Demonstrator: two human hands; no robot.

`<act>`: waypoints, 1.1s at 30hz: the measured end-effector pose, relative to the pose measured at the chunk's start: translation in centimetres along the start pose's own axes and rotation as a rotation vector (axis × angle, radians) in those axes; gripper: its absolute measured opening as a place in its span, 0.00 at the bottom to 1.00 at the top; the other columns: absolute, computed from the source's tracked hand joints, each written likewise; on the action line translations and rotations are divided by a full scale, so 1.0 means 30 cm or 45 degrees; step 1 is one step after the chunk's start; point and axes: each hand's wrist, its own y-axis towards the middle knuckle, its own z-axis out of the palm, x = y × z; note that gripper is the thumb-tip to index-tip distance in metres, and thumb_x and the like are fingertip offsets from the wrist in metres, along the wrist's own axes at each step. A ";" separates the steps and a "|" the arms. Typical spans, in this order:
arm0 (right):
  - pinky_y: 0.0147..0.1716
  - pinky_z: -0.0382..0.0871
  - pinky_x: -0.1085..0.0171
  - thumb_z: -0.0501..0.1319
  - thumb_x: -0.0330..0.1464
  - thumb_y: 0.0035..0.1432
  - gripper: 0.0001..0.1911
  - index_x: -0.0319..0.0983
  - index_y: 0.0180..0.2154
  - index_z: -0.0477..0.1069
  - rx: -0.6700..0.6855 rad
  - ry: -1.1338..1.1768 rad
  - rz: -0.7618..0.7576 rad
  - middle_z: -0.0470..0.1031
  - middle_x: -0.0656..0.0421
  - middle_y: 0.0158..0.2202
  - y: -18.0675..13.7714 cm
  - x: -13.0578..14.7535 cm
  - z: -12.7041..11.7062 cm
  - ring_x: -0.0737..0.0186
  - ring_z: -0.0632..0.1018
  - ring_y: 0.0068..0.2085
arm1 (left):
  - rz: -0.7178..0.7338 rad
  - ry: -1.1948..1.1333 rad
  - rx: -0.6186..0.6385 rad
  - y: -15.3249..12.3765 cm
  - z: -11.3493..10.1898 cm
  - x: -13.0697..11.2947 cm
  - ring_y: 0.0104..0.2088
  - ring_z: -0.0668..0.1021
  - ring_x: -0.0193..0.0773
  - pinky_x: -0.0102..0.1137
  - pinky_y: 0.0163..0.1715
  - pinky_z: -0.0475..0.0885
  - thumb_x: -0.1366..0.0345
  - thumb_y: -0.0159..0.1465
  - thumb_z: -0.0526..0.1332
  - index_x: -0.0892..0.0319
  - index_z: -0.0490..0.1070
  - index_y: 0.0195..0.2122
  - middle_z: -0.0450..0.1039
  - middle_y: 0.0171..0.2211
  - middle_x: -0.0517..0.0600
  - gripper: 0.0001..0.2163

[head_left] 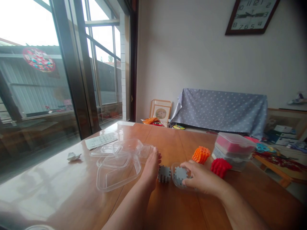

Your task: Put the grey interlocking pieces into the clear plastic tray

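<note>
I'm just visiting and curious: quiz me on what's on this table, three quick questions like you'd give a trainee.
1. True or false: a hand holds the orange block.
2. Which hand grips the clear tub with a grey block inside? A left, B right.
3. Fill in: the loose block beside the left hand is ____.
Key: 1 false. 2 B, the right hand. 3 grey.

A home living room: wall clock (pixel 251 16), cloth-covered furniture (pixel 220 108), framed picture (pixel 160 111).
</note>
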 end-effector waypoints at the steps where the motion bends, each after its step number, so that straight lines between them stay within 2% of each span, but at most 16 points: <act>1: 0.42 0.66 0.64 0.68 0.36 0.50 0.25 0.43 0.52 0.74 -0.009 0.015 0.001 0.75 0.57 0.46 0.002 0.000 0.008 0.57 0.77 0.44 | -0.004 -0.003 -0.001 0.000 0.000 0.000 0.57 0.76 0.55 0.46 0.60 0.67 0.31 0.65 0.48 0.62 0.69 0.61 0.72 0.60 0.65 0.40; 3: 0.39 0.65 0.65 0.67 0.36 0.51 0.23 0.43 0.50 0.73 -0.017 0.018 -0.003 0.76 0.58 0.44 0.004 -0.001 0.018 0.58 0.77 0.42 | -0.011 -0.003 0.004 0.001 0.000 0.000 0.58 0.76 0.55 0.47 0.60 0.66 0.31 0.66 0.49 0.62 0.70 0.60 0.72 0.61 0.65 0.40; 7: 0.36 0.61 0.65 0.62 0.32 0.53 0.11 0.42 0.41 0.73 -0.016 -0.090 0.003 0.76 0.60 0.37 0.005 0.003 0.018 0.60 0.76 0.38 | -0.015 0.005 0.010 0.005 -0.003 0.002 0.58 0.75 0.56 0.47 0.61 0.66 0.33 0.66 0.51 0.63 0.70 0.60 0.70 0.62 0.66 0.38; 10: 0.34 0.59 0.64 0.61 0.33 0.55 0.08 0.42 0.38 0.73 -0.046 -0.181 0.083 0.78 0.58 0.37 0.006 0.014 0.015 0.58 0.77 0.38 | -0.015 -0.001 0.013 0.006 -0.005 0.004 0.58 0.75 0.56 0.47 0.61 0.66 0.32 0.66 0.51 0.63 0.70 0.60 0.71 0.62 0.66 0.38; 15: 0.32 0.56 0.63 0.59 0.35 0.58 0.09 0.43 0.40 0.74 -0.066 -0.318 0.206 0.80 0.56 0.35 0.009 0.044 0.017 0.56 0.79 0.37 | -0.012 0.007 0.014 0.007 -0.005 0.007 0.58 0.75 0.56 0.47 0.61 0.66 0.33 0.66 0.51 0.62 0.70 0.60 0.71 0.61 0.66 0.38; 20: 0.37 0.61 0.64 0.57 0.31 0.60 0.15 0.44 0.47 0.75 -0.106 -0.280 0.194 0.82 0.55 0.40 0.009 0.068 0.003 0.55 0.81 0.42 | -0.010 0.020 0.012 0.007 -0.005 0.005 0.57 0.76 0.55 0.46 0.60 0.67 0.33 0.67 0.50 0.62 0.71 0.59 0.71 0.61 0.65 0.37; 26: 0.42 0.64 0.64 0.55 0.29 0.62 0.17 0.44 0.49 0.76 -0.141 -0.209 0.217 0.83 0.54 0.44 -0.003 0.066 -0.006 0.55 0.81 0.47 | -0.010 0.027 0.007 0.005 -0.004 0.000 0.56 0.77 0.53 0.45 0.59 0.68 0.34 0.67 0.50 0.62 0.71 0.57 0.72 0.60 0.65 0.36; 33: 0.41 0.65 0.64 0.55 0.29 0.60 0.19 0.43 0.51 0.75 -0.133 -0.123 0.156 0.83 0.54 0.47 0.001 0.055 0.017 0.54 0.80 0.47 | -0.015 0.004 0.008 0.008 -0.004 0.005 0.56 0.76 0.53 0.45 0.58 0.68 0.34 0.67 0.51 0.62 0.70 0.58 0.73 0.59 0.65 0.36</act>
